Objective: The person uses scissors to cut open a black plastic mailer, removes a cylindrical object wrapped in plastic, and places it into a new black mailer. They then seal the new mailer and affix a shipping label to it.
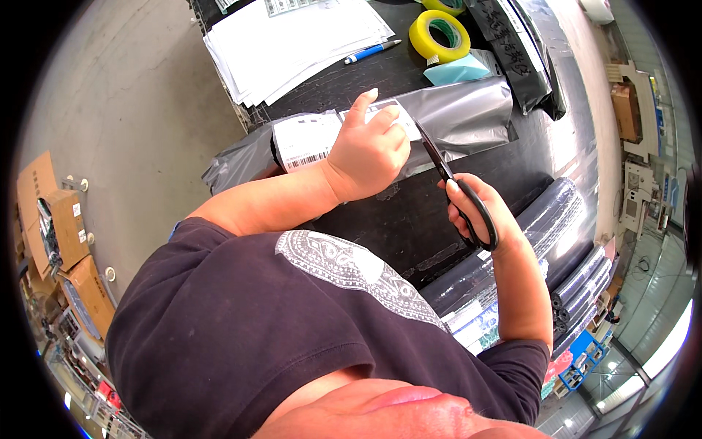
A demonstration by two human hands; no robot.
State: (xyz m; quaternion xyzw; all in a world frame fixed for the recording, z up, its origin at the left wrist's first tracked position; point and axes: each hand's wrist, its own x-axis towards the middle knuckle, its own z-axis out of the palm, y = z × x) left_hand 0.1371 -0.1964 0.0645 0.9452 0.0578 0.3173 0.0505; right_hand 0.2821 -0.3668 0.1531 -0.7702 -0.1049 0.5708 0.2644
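1. The grey plastic mailing bag (468, 117) lies lengthwise across the bench (395, 234). It looks glossy and creased: its right part is smooth and bright with glare, its left end darker and crumpled. A white barcode label (307, 139) sits on its left half, with a smaller white label (411, 126) near its middle, partly hidden.
2. The left hand (371, 150) rests over the middle of the bag, one finger raised and the others curled at the smaller label; whether they pinch or merely press, I cannot tell.
3. The right hand (488, 203), at the bag's near side, has its fingers wrapped round the handles of black scissors (444, 170). The blades, apparently together, point at the smaller label.
4. The blades are close to the left fingers, so a slip could nick them. A tip pushed too deep might score the label or the contents, and the slick film could skid if lightly held.
5. Beyond the bag lie white papers (285, 51), a blue pen (373, 51) and yellow tape (420, 35); a black parcel (515, 66) is past its right end.
6. On the bag's near side, to the right, are film-wrapped rolls (537, 219).
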